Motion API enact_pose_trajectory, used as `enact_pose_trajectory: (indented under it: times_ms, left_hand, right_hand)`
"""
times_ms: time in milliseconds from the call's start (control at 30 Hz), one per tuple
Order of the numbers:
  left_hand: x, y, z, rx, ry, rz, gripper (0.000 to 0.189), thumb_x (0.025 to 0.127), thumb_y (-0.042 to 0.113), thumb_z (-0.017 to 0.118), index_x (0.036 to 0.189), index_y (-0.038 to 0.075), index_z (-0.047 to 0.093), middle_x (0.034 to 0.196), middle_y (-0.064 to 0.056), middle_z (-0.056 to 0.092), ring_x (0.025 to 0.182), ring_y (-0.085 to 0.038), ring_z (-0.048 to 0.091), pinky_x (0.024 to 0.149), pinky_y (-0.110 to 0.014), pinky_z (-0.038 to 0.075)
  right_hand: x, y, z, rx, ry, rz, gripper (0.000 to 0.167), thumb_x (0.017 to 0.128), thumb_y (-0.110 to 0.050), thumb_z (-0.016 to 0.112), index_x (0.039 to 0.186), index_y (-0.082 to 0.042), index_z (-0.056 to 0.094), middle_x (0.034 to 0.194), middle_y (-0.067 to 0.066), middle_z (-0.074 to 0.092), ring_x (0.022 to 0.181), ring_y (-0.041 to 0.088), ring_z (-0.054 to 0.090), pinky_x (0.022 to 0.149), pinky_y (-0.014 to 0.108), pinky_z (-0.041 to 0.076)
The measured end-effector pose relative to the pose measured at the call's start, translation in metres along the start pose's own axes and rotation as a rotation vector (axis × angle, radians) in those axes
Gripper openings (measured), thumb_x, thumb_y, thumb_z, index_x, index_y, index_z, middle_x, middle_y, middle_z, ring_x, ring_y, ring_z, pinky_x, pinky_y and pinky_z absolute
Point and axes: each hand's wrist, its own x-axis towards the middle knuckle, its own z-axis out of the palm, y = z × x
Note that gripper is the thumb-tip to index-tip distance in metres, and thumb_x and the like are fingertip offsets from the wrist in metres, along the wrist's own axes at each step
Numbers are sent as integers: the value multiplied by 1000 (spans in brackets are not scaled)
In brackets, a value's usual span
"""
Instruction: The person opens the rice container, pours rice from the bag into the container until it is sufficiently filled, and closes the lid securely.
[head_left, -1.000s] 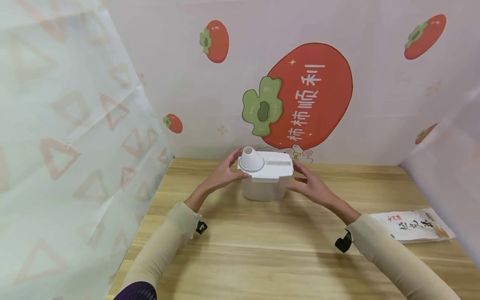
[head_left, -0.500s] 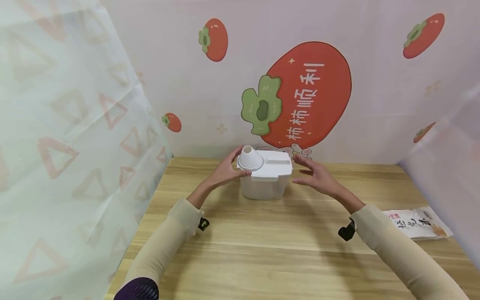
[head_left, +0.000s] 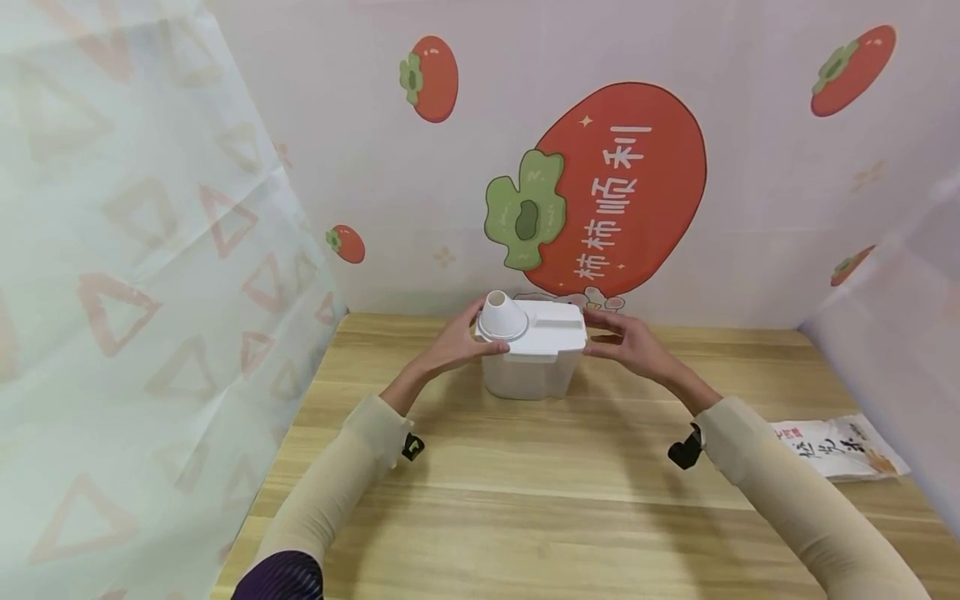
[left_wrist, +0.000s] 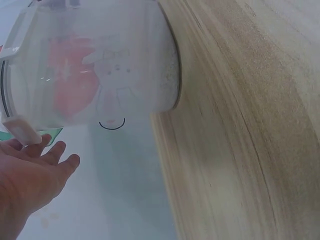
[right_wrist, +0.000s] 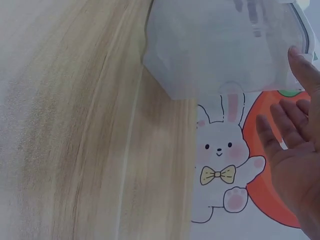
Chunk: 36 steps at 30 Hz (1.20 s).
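lidded container [head_left: 525, 379], upright near the back of the wooden table [head_left: 540, 500]
left hand [head_left: 450, 345] clamps its lid [head_left: 551, 337]; right hand [head_left: 637, 346] has fingers apart, thumb at the edge. uneven hold could tip it, or pop the lid if loosely seated.

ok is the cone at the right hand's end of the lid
No, the cone stands at the other end of the lid, beside the left hand.

The left hand [left_wrist: 32, 177] reached in palm first at lower left, its fingers at a pale tab [left_wrist: 21, 131] on the translucent container [left_wrist: 122, 70]. Reddish print showed through the container's wall; a wood-grain surface [left_wrist: 225, 145] ran alongside, beyond it a pale wall [left_wrist: 120, 175].
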Motion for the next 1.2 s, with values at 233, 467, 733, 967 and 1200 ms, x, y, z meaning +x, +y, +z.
enact_pose_trajectory:
  times_ms: [233, 467, 733, 967, 1200]
  left_hand:
    - [2, 1, 4, -35, -4, 7, 96, 83, 36, 88, 163, 13, 40, 144, -10, 62, 133, -27, 58, 115, -49, 45]
    - [7, -1, 10, -43, -2, 14, 84, 84, 35, 88, 154, 14, 48, 131, -7, 68, 121, -23, 63, 109, -45, 50]
    - [5, -3, 11, -38, 7, 10, 84, 83, 35, 88, 154, 13, 48, 130, -7, 67, 120, -23, 63, 109, -46, 50]
    - [4, -3, 11, -50, 19, 9, 83, 84, 33, 88, 154, 11, 48, 130, -8, 67, 121, -24, 63, 109, -46, 50]
    - [3, -4, 10, -79, 13, 8, 83, 84, 31, 89, 154, 11, 49, 131, -8, 67, 120, -24, 63, 107, -44, 51]
  right_hand:
    - [1, -1, -3, 88, -15, 39, 70, 92, 5, 78, 155, 6, 47, 157, 27, 50, 133, 55, 56, 93, 30, 60]
    - [2, 1, -6, 80, -8, 59, 65, 93, 4, 77, 152, 9, 50, 150, 31, 55, 128, 53, 61, 90, 30, 62]
    - [4, 4, -5, 22, 46, 15, 59, 88, 3, 83, 142, 9, 61, 135, 30, 67, 109, 14, 75, 86, 24, 61]
    - [5, 4, -4, 11, 56, -4, 56, 87, 0, 85, 140, 7, 65, 130, 27, 71, 107, 14, 75, 88, 22, 61]
    - [6, 4, -4, -2, 58, -11, 54, 88, -1, 86, 138, 6, 67, 130, 25, 71, 111, 29, 74, 91, 20, 59]
